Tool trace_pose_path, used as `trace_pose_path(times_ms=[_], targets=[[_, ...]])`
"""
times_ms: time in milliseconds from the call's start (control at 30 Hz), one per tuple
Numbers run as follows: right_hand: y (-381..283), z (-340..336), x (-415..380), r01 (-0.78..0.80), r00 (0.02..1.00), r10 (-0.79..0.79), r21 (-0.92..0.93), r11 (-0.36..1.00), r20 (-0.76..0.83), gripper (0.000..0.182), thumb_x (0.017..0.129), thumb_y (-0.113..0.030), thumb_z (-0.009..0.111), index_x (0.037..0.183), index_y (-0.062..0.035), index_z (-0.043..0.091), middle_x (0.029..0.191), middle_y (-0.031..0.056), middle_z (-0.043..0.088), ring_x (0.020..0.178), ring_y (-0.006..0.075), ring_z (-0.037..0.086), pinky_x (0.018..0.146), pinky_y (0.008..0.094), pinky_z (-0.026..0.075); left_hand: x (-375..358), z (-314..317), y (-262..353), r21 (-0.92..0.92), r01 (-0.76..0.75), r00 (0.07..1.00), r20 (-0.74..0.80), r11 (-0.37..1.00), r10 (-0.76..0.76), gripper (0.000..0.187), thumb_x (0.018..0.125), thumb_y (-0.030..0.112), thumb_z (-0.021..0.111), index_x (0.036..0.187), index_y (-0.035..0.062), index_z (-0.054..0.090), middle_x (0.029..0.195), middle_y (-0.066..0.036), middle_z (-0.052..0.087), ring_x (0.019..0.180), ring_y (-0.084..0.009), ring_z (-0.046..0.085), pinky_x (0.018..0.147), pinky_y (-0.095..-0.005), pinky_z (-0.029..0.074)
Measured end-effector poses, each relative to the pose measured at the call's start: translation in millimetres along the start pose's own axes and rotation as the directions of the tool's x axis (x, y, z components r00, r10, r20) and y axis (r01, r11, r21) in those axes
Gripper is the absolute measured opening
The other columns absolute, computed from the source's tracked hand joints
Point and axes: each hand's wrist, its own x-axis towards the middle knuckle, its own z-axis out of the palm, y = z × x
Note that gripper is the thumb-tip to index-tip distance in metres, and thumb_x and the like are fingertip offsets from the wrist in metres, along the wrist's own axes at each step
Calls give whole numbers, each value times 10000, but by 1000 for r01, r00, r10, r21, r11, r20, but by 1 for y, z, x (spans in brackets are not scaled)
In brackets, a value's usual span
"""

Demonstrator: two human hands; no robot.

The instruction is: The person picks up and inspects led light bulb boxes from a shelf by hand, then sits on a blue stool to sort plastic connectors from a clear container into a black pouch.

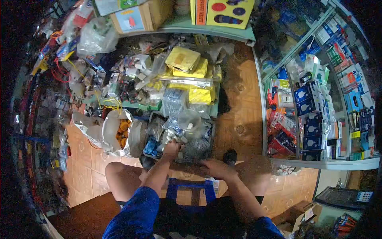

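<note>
My left hand [172,149] reaches over the near side of a shallow tray [213,137], its fingers bunched on small white pieces [172,135] whose kind is too small to make out. Closer to the tray's front right edge is my right hand [218,169], fingers stretched out and holding nothing that I can see. Left of the white pieces lies a crumpled blue bag [151,146]. Clear plastic bags [195,145] fill the tray's right part, and a round translucent container [189,119] rests farther back.
A white sack [137,133] with orange round items [123,131] stands at left. Yellow packets [183,59] and many small goods cover the low bench behind. A glass display case [264,115] borders the tiled floor [240,111] at right. Boxes [221,14] stand at the back.
</note>
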Motion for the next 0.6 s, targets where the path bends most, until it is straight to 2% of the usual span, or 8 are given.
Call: trace_pose_path(times_ms=[67,133,167,233,333,467,567,600], targets=[[36,36,23,38,975,-41,-20,999,-219,426,1020,-334,525,1299,-16,576,1148,217,678,1072,392,656,925,461,522,-18,-55,13,-212,-63,998,-11,975,62,395,894,151,636,1284,213,610,1172,-174,655,960,-356,693,771,-464,576],[23,30,25,157,896,-15,283,946,-444,452,1028,-334,525,1335,-2,542,1201,183,668,1076,340,665,918,440,525,-36,-120,51,-362,17,999,39,932,-3,393,890,163,692,1276,135,622,1223,-166,679,1036,-295,692,866,-422,560],[15,27,27,240,842,25,416,877,-538,467,1033,-334,526,1354,5,525,1228,166,663,1077,314,669,914,430,527,-45,-137,62,-514,-206,978,-138,833,157,410,864,130,715,1264,109,628,1210,-147,690,1081,-279,681,938,-398,529],[-28,15,18,417,812,115,707,571,-572,403,1054,-255,519,1376,-13,514,1322,97,602,1196,220,584,993,367,466,-79,-185,96,-704,-416,909,-296,576,294,467,806,38,765,1250,23,623,1239,-127,684,1184,-220,635,1048,-360,465],[-93,-3,-24,516,856,18,857,13,-516,293,1059,-144,509,1335,-57,558,1358,64,559,1273,174,479,1037,314,390,-149,-255,148,-664,-406,913,-320,628,252,474,815,95,772,1257,24,618,1231,-175,669,1182,-288,635,1040,-372,471],[-143,19,-55,650,718,194,743,160,-669,264,1073,-127,463,1302,-47,568,1330,67,589,1104,134,534,873,269,418,-202,-279,187,-504,-354,810,-586,788,-10,472,803,128,784,1229,8,618,1137,-204,673,1088,-354,658,961,-405,505],[-168,26,-80,671,690,153,704,231,-708,349,1068,-207,478,1346,-4,536,1306,77,609,1178,166,559,1021,309,418,-216,-261,191,-533,-320,567,-770,784,-292,288,812,74,755,1078,8,666,957,-150,691,891,-322,688,827,-374,533],[-176,26,-85,640,636,106,599,481,-765,345,1067,-181,465,1350,0,544,1310,87,609,1208,178,547,1061,321,398,-224,-258,199,-566,-336,536,-772,753,-341,250,812,63,753,1045,11,678,931,-145,692,869,-306,689,811,-366,532]])
